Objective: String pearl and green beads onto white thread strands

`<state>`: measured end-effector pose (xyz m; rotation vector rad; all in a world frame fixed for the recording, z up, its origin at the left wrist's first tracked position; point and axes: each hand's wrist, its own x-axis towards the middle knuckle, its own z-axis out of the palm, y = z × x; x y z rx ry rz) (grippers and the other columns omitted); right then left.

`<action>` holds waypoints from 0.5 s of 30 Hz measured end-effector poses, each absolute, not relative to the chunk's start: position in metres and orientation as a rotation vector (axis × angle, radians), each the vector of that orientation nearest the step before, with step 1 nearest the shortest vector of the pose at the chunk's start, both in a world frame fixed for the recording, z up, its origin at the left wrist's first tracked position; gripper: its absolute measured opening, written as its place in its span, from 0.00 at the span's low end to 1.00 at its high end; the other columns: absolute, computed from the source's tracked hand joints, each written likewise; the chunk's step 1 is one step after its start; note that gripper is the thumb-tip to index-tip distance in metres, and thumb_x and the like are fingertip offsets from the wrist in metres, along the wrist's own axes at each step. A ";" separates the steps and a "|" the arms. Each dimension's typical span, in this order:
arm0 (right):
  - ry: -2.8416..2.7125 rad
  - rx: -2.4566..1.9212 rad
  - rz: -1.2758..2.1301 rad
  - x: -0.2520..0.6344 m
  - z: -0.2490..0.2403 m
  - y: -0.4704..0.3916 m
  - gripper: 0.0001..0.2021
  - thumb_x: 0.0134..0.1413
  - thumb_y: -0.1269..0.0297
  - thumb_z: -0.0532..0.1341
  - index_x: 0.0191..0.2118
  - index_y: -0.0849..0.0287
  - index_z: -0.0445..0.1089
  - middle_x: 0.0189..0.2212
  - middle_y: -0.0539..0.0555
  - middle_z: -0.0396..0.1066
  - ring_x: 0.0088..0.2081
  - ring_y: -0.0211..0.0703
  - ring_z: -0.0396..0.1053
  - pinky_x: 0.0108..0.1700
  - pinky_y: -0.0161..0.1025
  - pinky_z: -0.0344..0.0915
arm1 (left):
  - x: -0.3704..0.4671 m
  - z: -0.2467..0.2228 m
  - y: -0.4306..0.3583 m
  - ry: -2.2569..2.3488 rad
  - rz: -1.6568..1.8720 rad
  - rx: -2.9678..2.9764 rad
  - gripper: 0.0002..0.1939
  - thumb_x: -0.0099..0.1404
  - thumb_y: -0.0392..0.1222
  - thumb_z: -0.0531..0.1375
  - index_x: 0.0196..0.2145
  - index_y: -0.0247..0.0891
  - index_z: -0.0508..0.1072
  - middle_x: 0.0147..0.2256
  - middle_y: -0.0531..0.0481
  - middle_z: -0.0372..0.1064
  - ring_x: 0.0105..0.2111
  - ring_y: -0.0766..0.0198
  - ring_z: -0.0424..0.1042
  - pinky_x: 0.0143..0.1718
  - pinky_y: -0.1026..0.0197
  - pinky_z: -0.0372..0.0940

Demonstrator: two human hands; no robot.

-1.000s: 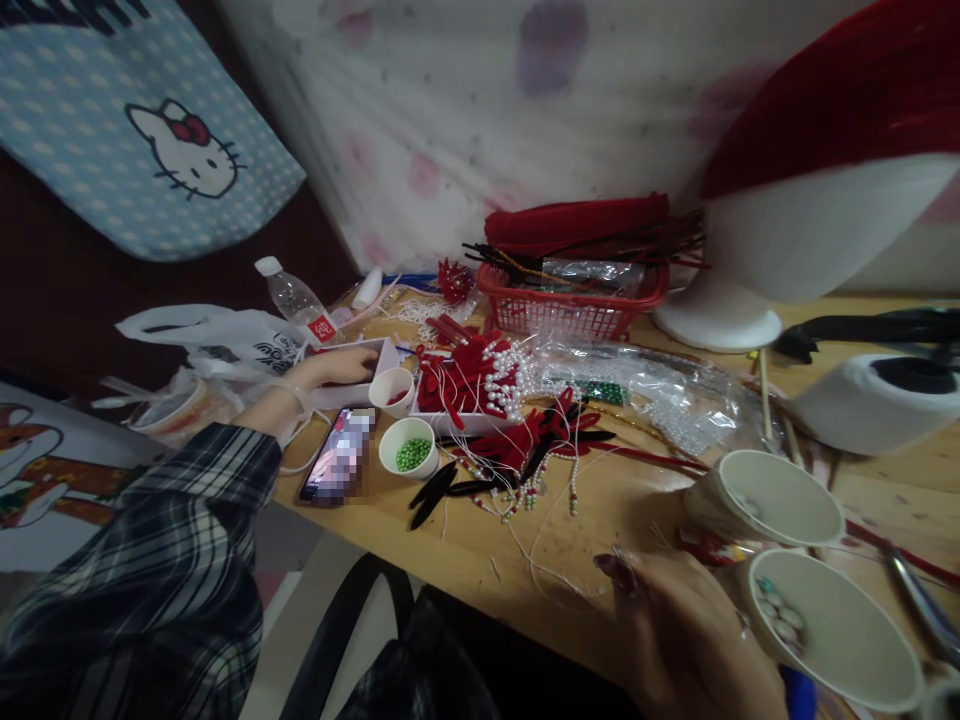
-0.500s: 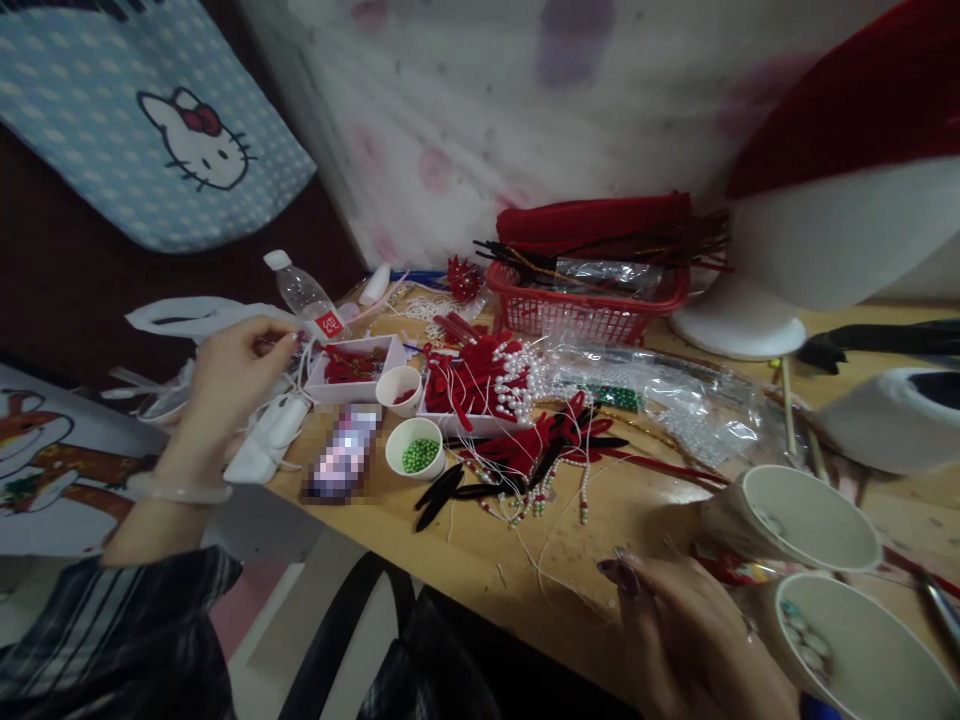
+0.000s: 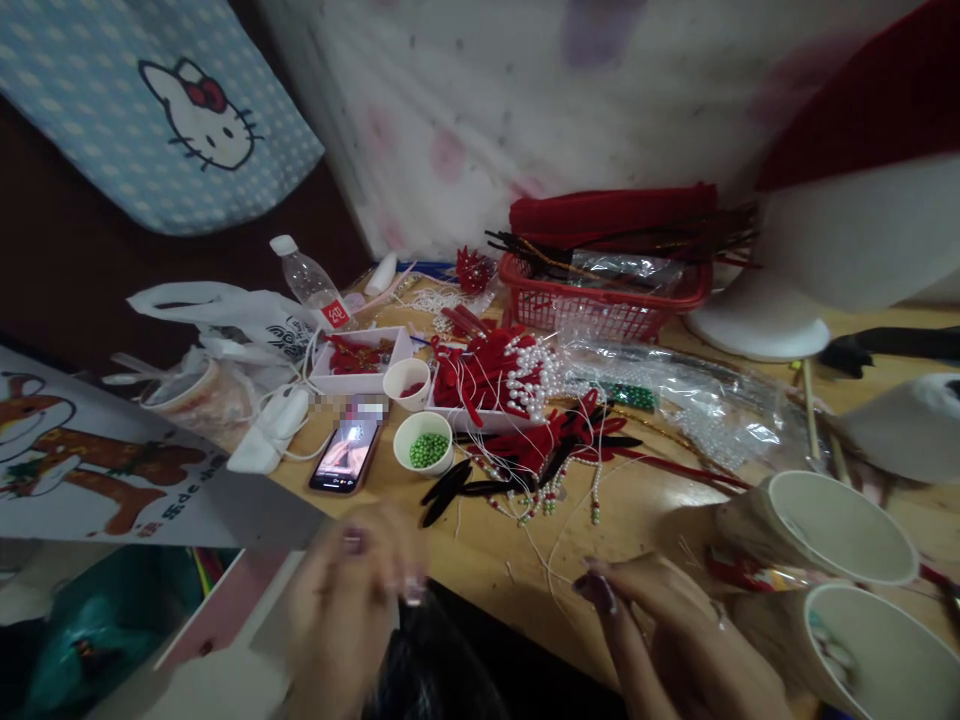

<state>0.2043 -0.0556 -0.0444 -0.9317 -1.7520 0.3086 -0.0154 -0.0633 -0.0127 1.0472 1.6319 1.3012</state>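
Observation:
My left hand [image 3: 356, 600] is at the table's front edge, below the phone [image 3: 349, 445]. It is smeared by motion, with its fingers curled, and whether it holds anything is unclear. At the right front, my right hand [image 3: 667, 630] has thumb and fingertips pinched together beside two large paper cups [image 3: 840, 527]. What lies in that pinch is too small to make out. Loose white thread [image 3: 550, 570] trails over the wood left of it. Behind lie beaded strings [image 3: 596, 490], black leaf-like pieces [image 3: 448, 485] and a small cup of green beads [image 3: 430, 450].
White boxes [image 3: 367, 380] hold red pieces, one with white pearl strands [image 3: 529, 375]. A red basket [image 3: 600, 305] stands at the back, with clear plastic packets [image 3: 697, 400] before it. A bottle [image 3: 311, 285] and white power strip [image 3: 268, 430] are on the left.
My left hand has moved down and right, from over the power strip to the table's front edge. My right hand stays pinched, nearly in place. The view has shifted slightly.

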 end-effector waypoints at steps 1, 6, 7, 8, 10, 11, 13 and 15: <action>-1.766 -0.919 0.365 0.200 -0.040 -0.058 0.13 0.59 0.81 0.60 0.44 0.58 0.72 0.27 0.51 0.77 0.26 0.37 0.75 0.27 0.31 0.71 | 0.003 -0.018 -0.061 1.501 1.334 0.960 0.31 0.58 0.76 0.55 0.16 0.47 0.66 0.18 0.49 0.59 0.21 0.58 0.62 0.25 0.53 0.63; -1.721 -0.937 0.567 0.189 -0.025 -0.064 0.10 0.62 0.78 0.61 0.43 0.56 0.73 0.28 0.50 0.77 0.29 0.39 0.78 0.32 0.31 0.74 | 0.052 -0.023 -0.050 0.694 1.145 0.260 0.16 0.47 0.58 0.77 0.24 0.48 0.80 0.33 0.52 0.73 0.34 0.64 0.72 0.37 0.61 0.68; -1.702 -0.952 0.587 0.188 -0.025 -0.064 0.09 0.62 0.77 0.62 0.43 0.56 0.73 0.28 0.50 0.77 0.29 0.39 0.78 0.32 0.32 0.74 | 0.054 -0.023 -0.049 0.654 1.106 0.203 0.15 0.46 0.56 0.77 0.25 0.48 0.81 0.34 0.52 0.74 0.37 0.63 0.73 0.39 0.61 0.68; -1.672 -0.973 0.597 0.188 -0.024 -0.064 0.09 0.62 0.77 0.62 0.42 0.56 0.74 0.28 0.50 0.78 0.29 0.40 0.78 0.32 0.32 0.74 | 0.054 -0.022 -0.049 0.639 1.082 0.163 0.15 0.46 0.55 0.78 0.26 0.47 0.82 0.35 0.52 0.75 0.38 0.63 0.73 0.40 0.61 0.68; -1.627 -1.004 0.602 0.187 -0.023 -0.064 0.08 0.62 0.76 0.63 0.42 0.55 0.74 0.29 0.50 0.79 0.30 0.40 0.79 0.32 0.32 0.75 | 0.054 -0.022 -0.050 0.654 1.056 0.118 0.14 0.46 0.54 0.78 0.26 0.47 0.83 0.36 0.51 0.77 0.39 0.62 0.74 0.40 0.61 0.68; -1.617 -1.012 0.601 0.187 -0.022 -0.063 0.08 0.62 0.76 0.63 0.42 0.55 0.75 0.30 0.50 0.79 0.30 0.40 0.79 0.32 0.32 0.75 | 0.053 -0.023 -0.050 0.669 1.048 0.107 0.14 0.45 0.54 0.79 0.26 0.47 0.83 0.36 0.51 0.77 0.38 0.62 0.74 0.39 0.61 0.69; -1.611 -1.015 0.596 0.186 -0.022 -0.063 0.08 0.61 0.76 0.63 0.42 0.55 0.75 0.31 0.50 0.80 0.30 0.39 0.79 0.33 0.32 0.76 | 0.054 -0.025 -0.051 0.694 1.043 0.094 0.14 0.44 0.52 0.79 0.26 0.46 0.84 0.37 0.50 0.78 0.38 0.61 0.74 0.39 0.61 0.69; -1.616 -1.016 0.594 0.185 -0.022 -0.062 0.08 0.61 0.76 0.64 0.41 0.55 0.75 0.30 0.50 0.80 0.30 0.38 0.79 0.33 0.31 0.75 | 0.055 -0.027 -0.052 0.696 1.040 0.092 0.14 0.44 0.51 0.80 0.27 0.46 0.84 0.37 0.50 0.78 0.37 0.62 0.74 0.39 0.62 0.69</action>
